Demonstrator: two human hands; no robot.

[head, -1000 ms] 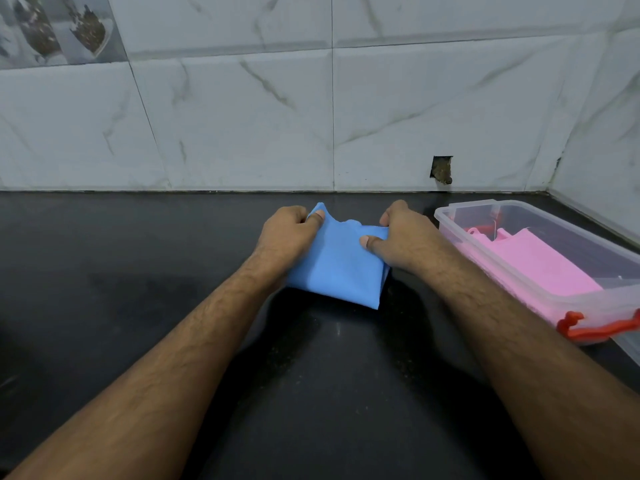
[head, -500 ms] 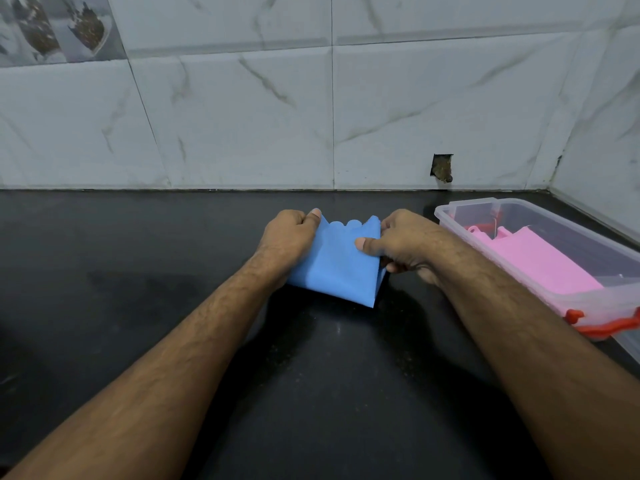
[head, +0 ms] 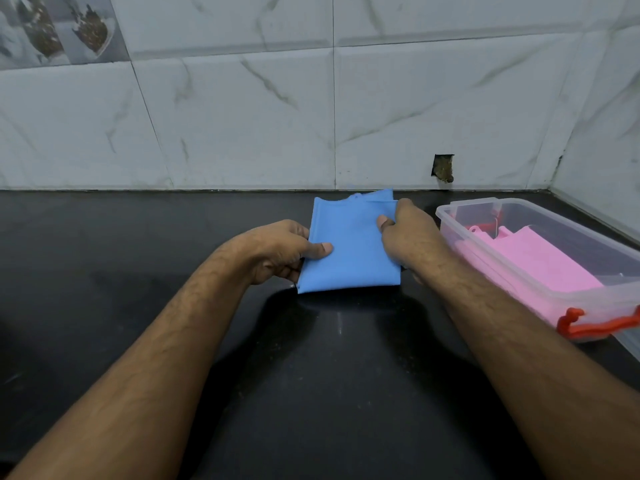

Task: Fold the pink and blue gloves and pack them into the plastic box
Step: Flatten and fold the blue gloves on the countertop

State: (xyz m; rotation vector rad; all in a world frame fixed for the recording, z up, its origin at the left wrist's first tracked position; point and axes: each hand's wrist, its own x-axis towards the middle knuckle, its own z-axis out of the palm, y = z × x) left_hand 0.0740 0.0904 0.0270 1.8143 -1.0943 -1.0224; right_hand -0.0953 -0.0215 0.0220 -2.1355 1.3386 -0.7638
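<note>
Bare black counter [head: 104,271] leftward; plastic box [head: 519,271] close beside right hand [head: 408,237].

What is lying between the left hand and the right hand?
In the head view, the folded blue glove lies between left hand and right hand; both grip it.

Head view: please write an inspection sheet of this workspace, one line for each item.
Surface: black countertop, glossy, with small specks.
Job's things: folded blue glove held over the countertop; pink gloves lie in the open plastic box with red latch.
Clutter: nothing seen.
Grippers: left hand pinches the blue glove's left edge; right hand pinches its right edge.
Cables: nothing seen.
Surroundings: marble-pattern wall tiles; a small hole low in the wall.
</note>
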